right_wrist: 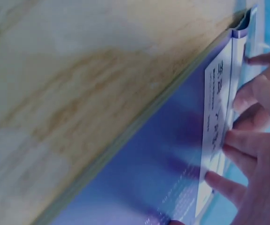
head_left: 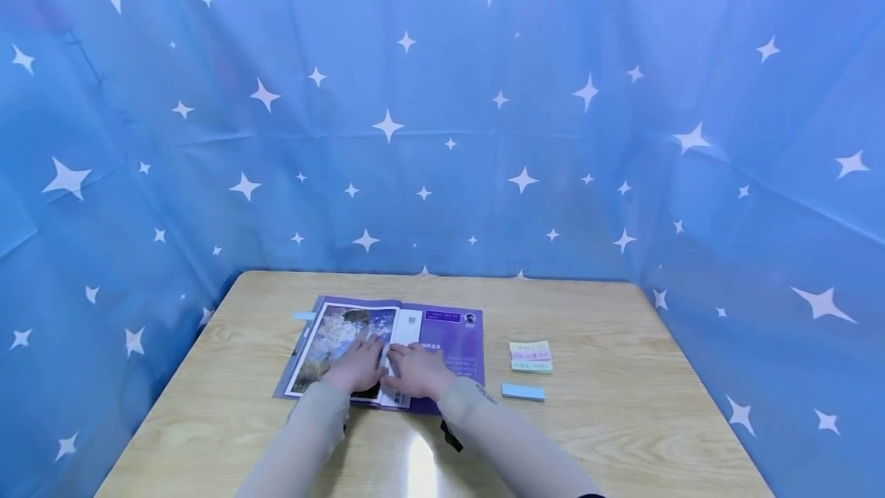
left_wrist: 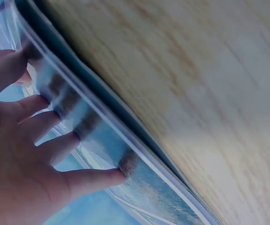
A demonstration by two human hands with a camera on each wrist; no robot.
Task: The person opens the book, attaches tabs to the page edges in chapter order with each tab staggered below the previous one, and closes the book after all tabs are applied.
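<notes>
I can't make out the small print on the open book's [head_left: 442,329] purple page or white strip [head_left: 408,335]. The book lies on the bench [head_left: 608,421] beneath both hands: my left hand [head_left: 356,366] and right hand [head_left: 418,370] have fingers extended, tips touching it beside the fold, partly covering it. From the book, written notes [head_left: 530,356] sit at three o'clock, a blue block [head_left: 523,392] at four, a pale tab [head_left: 303,315] at ten.

Pale grey sleeves [head_left: 304,433], dark lettering [head_left: 486,394]
</notes>
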